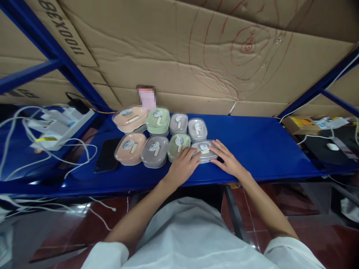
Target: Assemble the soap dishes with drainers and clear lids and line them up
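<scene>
At the near right end of a group of lidded food containers is a grey container (206, 155) with a clear lid and a round sticker. My left hand (184, 164) grips its left side, fingers curled over the lid edge. On its right side, my right hand (227, 160) holds it with fingers spread over the lid and the thumb at the near edge. Left of it stand a green container (174, 151), a larger grey one (154, 154) and a peach one (129, 151). Behind are a peach container (130, 121), a green one (157, 123) and two small grey ones (178, 124).
The containers sit on a blue shelf (252, 145) backed by cardboard (168, 48). A black phone (108, 155) lies at the left, near white power strips (61, 129) and loose cables. Blue posts flank both sides. A white mouse (333, 147) is at the far right.
</scene>
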